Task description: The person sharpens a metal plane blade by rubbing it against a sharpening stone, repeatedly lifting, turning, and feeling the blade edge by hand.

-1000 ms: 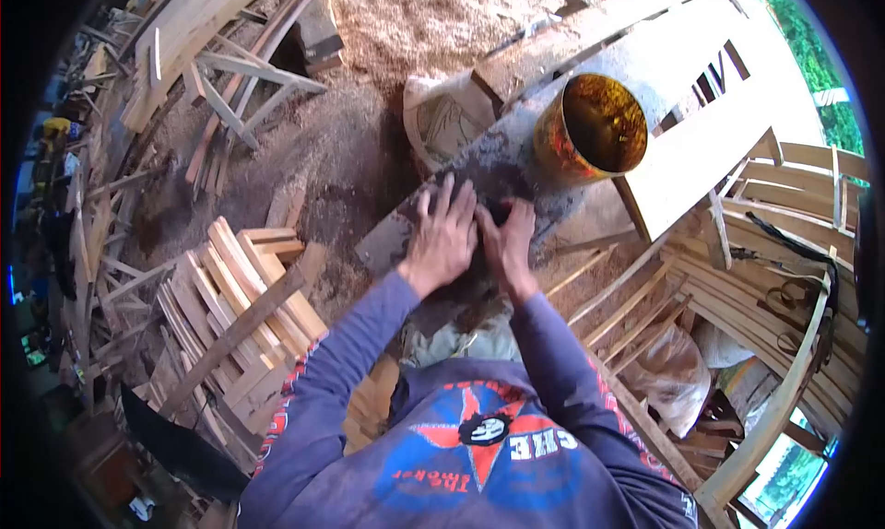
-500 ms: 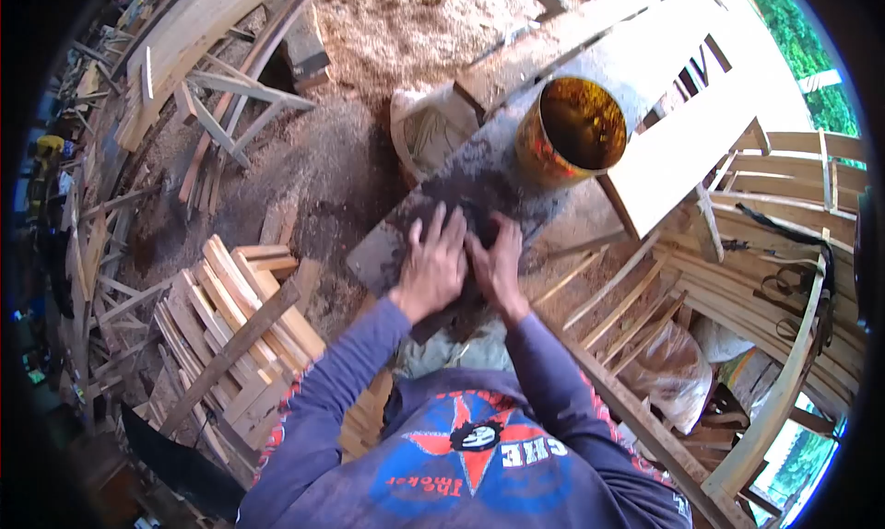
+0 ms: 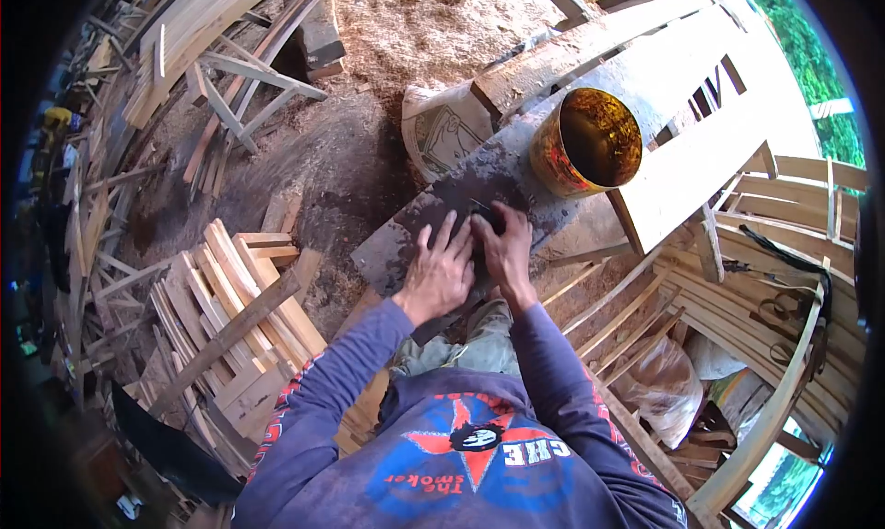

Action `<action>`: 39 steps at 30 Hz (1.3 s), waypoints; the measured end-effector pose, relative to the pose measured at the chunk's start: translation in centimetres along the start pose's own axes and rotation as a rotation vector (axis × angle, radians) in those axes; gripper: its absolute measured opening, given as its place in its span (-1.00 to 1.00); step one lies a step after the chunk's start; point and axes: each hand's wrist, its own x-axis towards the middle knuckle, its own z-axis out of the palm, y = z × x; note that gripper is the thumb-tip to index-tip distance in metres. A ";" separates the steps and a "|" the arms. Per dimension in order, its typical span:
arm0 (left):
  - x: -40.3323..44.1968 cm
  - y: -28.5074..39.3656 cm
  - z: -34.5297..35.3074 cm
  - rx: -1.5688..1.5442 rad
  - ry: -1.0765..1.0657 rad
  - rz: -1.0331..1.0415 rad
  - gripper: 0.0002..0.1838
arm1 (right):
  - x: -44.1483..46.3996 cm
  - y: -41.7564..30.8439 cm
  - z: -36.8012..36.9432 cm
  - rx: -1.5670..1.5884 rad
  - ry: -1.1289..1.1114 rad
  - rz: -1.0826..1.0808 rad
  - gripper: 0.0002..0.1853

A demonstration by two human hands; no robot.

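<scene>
My left hand (image 3: 438,276) lies on a dark, wet-looking patch of a grey board (image 3: 373,252), its fingers stretched forward and slightly apart. Close beside it, my right hand (image 3: 507,257) has bent fingers and its thumb turned toward the left hand. Something dark and narrow is between the hands at the right fingertips; its kind cannot be made out against the stained surface. Just beyond my right hand stands an open cylindrical tin (image 3: 560,156) with a coloured outside and a golden inner wall. What it holds is too dark to tell.
A pale printed sack (image 3: 442,128) sits beyond the board's left edge. Stacked wood offcuts (image 3: 226,294) lie on the left, near a small wooden trestle (image 3: 249,73). To the right are long slats (image 3: 627,317), a plastic bag (image 3: 664,382) and a curved wooden frame (image 3: 784,391).
Both hands have shifted slightly on the board, and my right hand sits a little farther right and more bent. The whole view has moved a little; the tin keeps its place on the board.
</scene>
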 end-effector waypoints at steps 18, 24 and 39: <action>-1.9 -1.2 0.0 -0.355 0.049 -0.134 -0.45 | -2.6 -1.2 -2.7 0.220 -0.318 0.416 -0.45; -2.0 -2.5 -1.8 -0.493 0.320 -0.258 -0.41 | -4.2 -0.7 -4.1 0.666 -0.303 0.528 -0.59; -2.7 3.4 -14.3 -1.308 0.224 -0.131 -0.83 | -7.2 -8.5 -12.0 1.902 -0.892 0.666 -0.38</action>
